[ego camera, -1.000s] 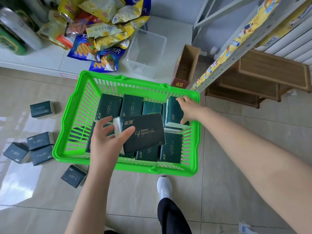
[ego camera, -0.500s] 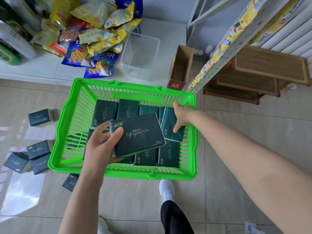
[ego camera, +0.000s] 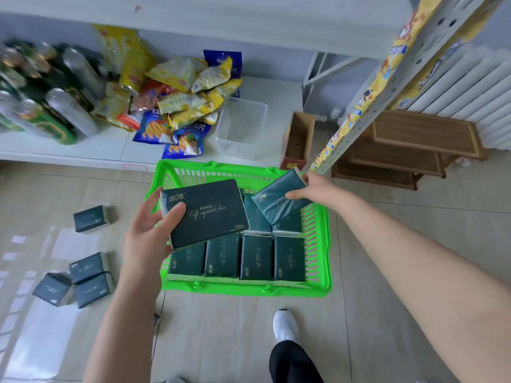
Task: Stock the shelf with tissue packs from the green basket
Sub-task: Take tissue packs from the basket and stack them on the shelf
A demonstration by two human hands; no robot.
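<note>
A green basket [ego camera: 322, 244] stands on the tiled floor and contains several dark green tissue packs [ego camera: 255, 258] in rows. My left hand [ego camera: 149, 230] grips one dark green tissue pack [ego camera: 206, 212] above the basket's left side, thumb on its top face. My right hand [ego camera: 313, 189] pinches a second tissue pack [ego camera: 276, 199], tilted, above the basket's far right corner. The white lower shelf [ego camera: 91, 149] lies just beyond the basket.
Snack bags [ego camera: 182, 106] and cans [ego camera: 55, 111] crowd the shelf's left part. A clear plastic tub [ego camera: 243, 125] and an open cardboard box [ego camera: 298, 136] stand to their right. Loose tissue packs [ego camera: 83, 280] lie on the floor at left. A shelf upright [ego camera: 387, 87] rises at right. My shoe [ego camera: 286, 326] is below the basket.
My right hand has taken hold of a pack and lifted it out of the basket. My left hand has raised its pack higher. The view has tilted up toward the shelf.
</note>
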